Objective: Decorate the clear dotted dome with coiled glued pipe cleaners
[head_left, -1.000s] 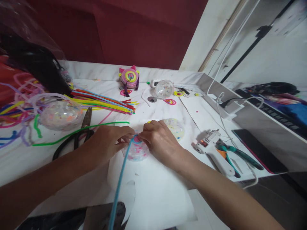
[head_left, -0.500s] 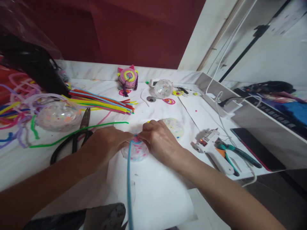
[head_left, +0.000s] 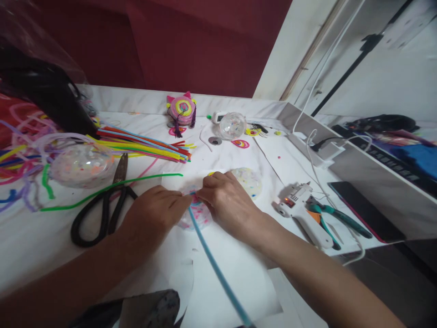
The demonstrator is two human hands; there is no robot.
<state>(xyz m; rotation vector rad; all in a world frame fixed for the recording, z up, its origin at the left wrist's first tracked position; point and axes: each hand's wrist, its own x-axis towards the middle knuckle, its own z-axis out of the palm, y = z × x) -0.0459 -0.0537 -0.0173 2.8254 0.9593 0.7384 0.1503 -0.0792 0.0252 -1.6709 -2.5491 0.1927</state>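
My left hand [head_left: 155, 212] is closed at the near end of a light blue pipe cleaner [head_left: 216, 269], which trails down toward the bottom edge. My right hand [head_left: 225, 200] meets it at the same spot, its fingers pinched at a small pink and blue coil [head_left: 195, 198]. Beneath both hands lies a clear disc with pink specks [head_left: 196, 217], on white paper [head_left: 235, 273]. A second speckled disc [head_left: 251, 182] sits just beyond my right hand. Fingers partly hide the coil.
Black-handled scissors [head_left: 111, 200], a green pipe cleaner [head_left: 85, 200] and a clear dome [head_left: 82, 165] lie left. On the right are a glue gun [head_left: 303, 214], pliers [head_left: 341, 221] and a phone [head_left: 365, 209]. A pink decorated drum [head_left: 182, 109] stands at the back.
The blue pipe cleaner's loose end has swung to the right. My left hand has turned and shifted a little, uncovering more of the scissors' handles. My right hand has stayed nearly still.
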